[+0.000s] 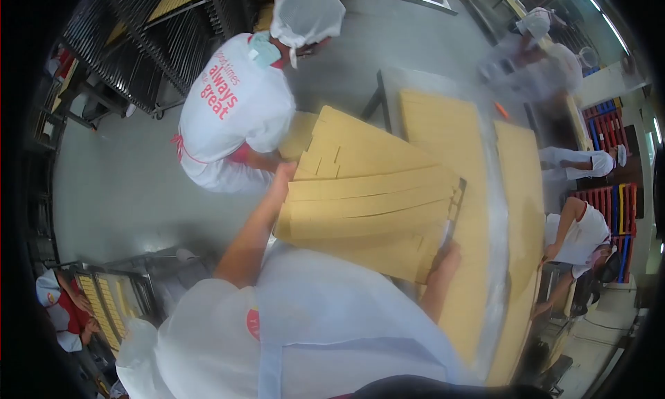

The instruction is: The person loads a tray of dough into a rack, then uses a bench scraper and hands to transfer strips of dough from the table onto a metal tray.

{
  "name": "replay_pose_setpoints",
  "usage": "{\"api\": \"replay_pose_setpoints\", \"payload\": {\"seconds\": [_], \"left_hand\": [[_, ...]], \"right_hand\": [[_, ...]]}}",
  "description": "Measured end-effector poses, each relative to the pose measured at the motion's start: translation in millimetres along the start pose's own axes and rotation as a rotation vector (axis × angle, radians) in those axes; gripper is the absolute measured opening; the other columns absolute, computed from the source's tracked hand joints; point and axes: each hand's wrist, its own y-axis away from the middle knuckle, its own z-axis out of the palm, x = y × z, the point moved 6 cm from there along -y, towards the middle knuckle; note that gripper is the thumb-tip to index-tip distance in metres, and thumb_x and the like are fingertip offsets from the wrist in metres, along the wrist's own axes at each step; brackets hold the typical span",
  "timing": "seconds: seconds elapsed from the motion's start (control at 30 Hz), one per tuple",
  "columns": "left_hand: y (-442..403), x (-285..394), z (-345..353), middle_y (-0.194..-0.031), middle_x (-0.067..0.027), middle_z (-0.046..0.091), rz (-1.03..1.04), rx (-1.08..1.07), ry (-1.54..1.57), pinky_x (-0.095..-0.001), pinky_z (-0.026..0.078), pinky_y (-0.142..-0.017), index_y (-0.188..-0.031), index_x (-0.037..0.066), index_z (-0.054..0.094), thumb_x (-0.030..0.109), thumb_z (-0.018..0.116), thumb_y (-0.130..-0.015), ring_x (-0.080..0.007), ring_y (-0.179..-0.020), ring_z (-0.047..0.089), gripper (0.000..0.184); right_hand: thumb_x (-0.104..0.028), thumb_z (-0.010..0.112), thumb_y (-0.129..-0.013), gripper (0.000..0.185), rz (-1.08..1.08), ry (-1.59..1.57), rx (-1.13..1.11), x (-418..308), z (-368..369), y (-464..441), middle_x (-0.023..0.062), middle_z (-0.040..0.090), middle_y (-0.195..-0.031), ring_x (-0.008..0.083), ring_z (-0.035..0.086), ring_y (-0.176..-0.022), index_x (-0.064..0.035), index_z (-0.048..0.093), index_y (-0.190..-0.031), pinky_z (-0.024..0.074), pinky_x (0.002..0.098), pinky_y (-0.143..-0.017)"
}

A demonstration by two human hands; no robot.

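A wide stack of flat yellow-tan sheets and strips [367, 198] is held in front of my body, over the left edge of the long table. My left hand [282, 181] grips its left edge, most of the fingers hidden by the sheets. At the lower right edge my right hand [445, 260] is closed on the same stack, beside a dark, narrow edge; its fingers are partly hidden. Several strips lie across the top of the stack, with slits and small cut ends showing. Beyond it, long yellow sheets [443, 136] cover the table.
A co-worker in white [239, 101] bends close by at the upper left. Tall metal racks [138, 46] stand behind. Another yellow sheet [519, 191] lies on the table's right side, and a person [582, 233] leans there. More people are at the upper right and lower left.
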Motion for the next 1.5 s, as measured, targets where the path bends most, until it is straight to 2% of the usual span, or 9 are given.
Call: {"api": "replay_pose_setpoints", "payload": {"seconds": [0.1,0.17,0.27,0.37,0.5,0.7,1.0,1.1,1.5], "left_hand": [[4,13,21,-0.137,-0.0159,0.065,0.048,0.077,-0.056,-0.0402,0.052,-0.102,-0.144,0.004,0.054,0.049,0.051,-0.096,-0.0283,-0.120,0.066,0.066],[-19,-3,-15,-0.132,-0.0161,0.067,0.014,0.031,-0.002,-0.0403,0.053,-0.101,-0.140,0.003,0.057,0.049,0.051,-0.096,-0.0285,-0.116,0.067,0.064],[-15,11,-7,-0.128,-0.0162,0.069,0.071,0.100,-0.050,-0.0404,0.054,-0.099,-0.135,0.001,0.060,0.049,0.052,-0.095,-0.0288,-0.114,0.068,0.062],[-11,27,16,-0.126,-0.0163,0.070,0.187,0.151,-0.044,-0.0408,0.054,-0.098,-0.132,0.002,0.062,0.049,0.052,-0.095,-0.0293,-0.112,0.069,0.061],[9,25,6,-0.124,-0.0164,0.071,0.298,0.347,-0.102,-0.0420,0.056,-0.095,-0.129,0.002,0.064,0.049,0.053,-0.093,-0.0294,-0.108,0.070,0.060],[23,37,29,-0.119,-0.0175,0.072,0.325,0.409,-0.073,-0.0433,0.057,-0.091,-0.122,0.000,0.065,0.048,0.050,-0.094,-0.0303,-0.104,0.070,0.057],[25,48,33,-0.120,-0.0182,0.071,0.335,0.441,-0.016,-0.0437,0.057,-0.090,-0.122,0.000,0.065,0.050,0.049,-0.095,-0.0314,-0.105,0.070,0.059],[19,48,-2,-0.142,-0.0201,0.059,0.300,0.437,-0.136,-0.0500,0.050,-0.103,-0.144,0.003,0.052,0.054,0.041,-0.098,-0.0366,-0.127,0.060,0.070],[5,56,-9,-0.136,-0.0185,0.064,0.295,0.433,-0.175,-0.0459,0.053,-0.100,-0.140,0.001,0.055,0.054,0.041,-0.098,-0.0337,-0.122,0.062,0.069]], "right_hand": [[-0.027,0.059,-0.099,0.028,-0.015,-0.007,-0.031,-14,11,-3,-0.0009,0.053,-0.079,0.0127,0.051,-0.074,-0.0025,0.062,-0.084,0.0415,0.0321,-0.065],[-0.025,0.059,-0.099,0.027,0.008,-0.037,-0.061,-26,27,-10,-0.0017,0.052,-0.076,0.0114,0.050,-0.072,-0.0033,0.061,-0.083,0.0406,0.0308,-0.064],[-0.024,0.058,-0.100,0.029,-0.118,0.124,0.066,-48,48,-22,-0.0043,0.048,-0.072,0.0087,0.045,-0.066,-0.0073,0.056,-0.076,0.0366,0.0293,-0.059],[-0.024,0.059,-0.100,0.032,0.042,-0.015,-0.253,-38,68,-75,-0.0064,0.044,-0.069,0.0072,0.040,-0.064,-0.0104,0.050,-0.071,0.0329,0.0291,-0.057],[-0.023,0.059,-0.099,0.034,0.022,0.027,-0.363,-32,98,-113,-0.0072,0.040,-0.069,0.0064,0.036,-0.065,-0.0112,0.047,-0.070,0.0306,0.0295,-0.057],[-0.022,0.058,-0.099,0.030,-0.090,0.072,-0.442,-64,137,-110,-0.0077,0.040,-0.070,0.0062,0.035,-0.067,-0.0092,0.050,-0.072,0.0299,0.0285,-0.059],[-0.021,0.058,-0.099,0.030,-0.120,0.057,-0.486,-57,168,-124,-0.0080,0.040,-0.071,0.0057,0.033,-0.067,-0.0099,0.049,-0.072,0.0281,0.0289,-0.058],[-0.021,0.060,-0.099,0.032,-0.134,0.074,-0.474,-57,170,-124,-0.0086,0.038,-0.071,0.0054,0.033,-0.067,-0.0107,0.048,-0.071,0.0276,0.0287,-0.058],[-0.022,0.061,-0.098,0.034,-0.124,0.140,-0.449,-54,180,-129,-0.0089,0.037,-0.068,0.0050,0.032,-0.064,-0.0119,0.046,-0.069,0.0269,0.0292,-0.056]]}}
